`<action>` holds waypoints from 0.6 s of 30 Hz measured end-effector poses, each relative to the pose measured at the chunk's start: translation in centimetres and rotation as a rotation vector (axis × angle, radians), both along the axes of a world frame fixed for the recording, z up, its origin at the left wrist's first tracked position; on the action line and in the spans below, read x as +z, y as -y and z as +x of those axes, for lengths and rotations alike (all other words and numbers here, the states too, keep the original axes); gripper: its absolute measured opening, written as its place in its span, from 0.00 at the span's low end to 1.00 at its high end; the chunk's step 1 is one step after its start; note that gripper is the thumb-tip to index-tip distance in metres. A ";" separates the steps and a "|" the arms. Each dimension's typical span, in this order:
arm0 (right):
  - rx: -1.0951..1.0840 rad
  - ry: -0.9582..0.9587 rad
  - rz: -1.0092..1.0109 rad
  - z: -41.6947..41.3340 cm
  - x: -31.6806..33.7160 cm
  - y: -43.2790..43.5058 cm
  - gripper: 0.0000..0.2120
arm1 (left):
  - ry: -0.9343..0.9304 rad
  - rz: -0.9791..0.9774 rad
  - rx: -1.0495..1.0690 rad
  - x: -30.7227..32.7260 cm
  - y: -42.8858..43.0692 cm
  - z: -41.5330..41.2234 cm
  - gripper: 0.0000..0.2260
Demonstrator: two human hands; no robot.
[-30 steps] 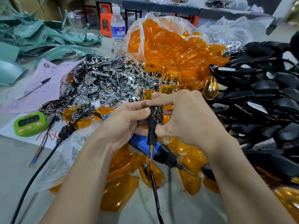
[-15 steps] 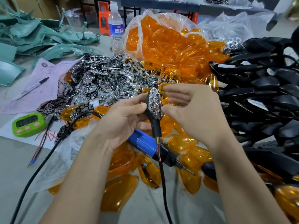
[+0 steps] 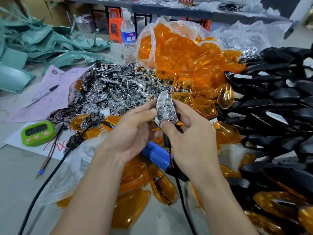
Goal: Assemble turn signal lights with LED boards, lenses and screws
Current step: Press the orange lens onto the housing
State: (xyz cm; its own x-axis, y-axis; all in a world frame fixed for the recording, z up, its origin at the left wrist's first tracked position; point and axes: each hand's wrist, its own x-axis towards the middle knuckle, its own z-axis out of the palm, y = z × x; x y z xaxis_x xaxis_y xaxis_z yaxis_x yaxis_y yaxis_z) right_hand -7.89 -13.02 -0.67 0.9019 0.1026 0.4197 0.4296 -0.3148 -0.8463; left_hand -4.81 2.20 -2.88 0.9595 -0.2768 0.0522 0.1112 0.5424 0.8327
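A black turn signal housing with a chrome honeycomb reflector (image 3: 165, 109) in it is held upright at the centre, face toward me. My left hand (image 3: 133, 133) pinches its left edge with thumb and fingers. My right hand (image 3: 189, 136) holds its right side, thumb pressed on the lower tip. Its stalk and black wire (image 3: 179, 187) hang down between my wrists. A blue electric screwdriver (image 3: 156, 155) lies on the table under my hands. Loose amber lenses (image 3: 132, 177) lie around it.
A pile of chrome reflectors (image 3: 115, 92) lies behind my hands, a clear bag of amber lenses (image 3: 177, 48) beyond. Black housings (image 3: 274, 102) are heaped at right. A green timer (image 3: 37, 133), pink paper with a pen (image 3: 42, 95) and a water bottle (image 3: 128, 36) stand left.
The housing has been turned and raised so that the reflector faces me. My right thumb has moved onto its lower tip; my left fingers have shifted to its left edge.
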 end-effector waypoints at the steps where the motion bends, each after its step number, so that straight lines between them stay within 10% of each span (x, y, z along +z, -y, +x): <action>1: -0.001 -0.001 0.001 0.1 -0.1 0.0 0.28 | -0.001 0.032 0.023 0.0 0.0 0.0 0.22; 9: 0.255 -0.319 0.157 1.2 -0.5 1.2 0.36 | 0.197 0.327 0.395 0.5 1.8 -0.2 0.17; 18: 0.024 -0.170 0.053 0.9 -2.3 1.1 0.33 | 0.318 0.622 0.745 0.1 2.6 -1.0 0.20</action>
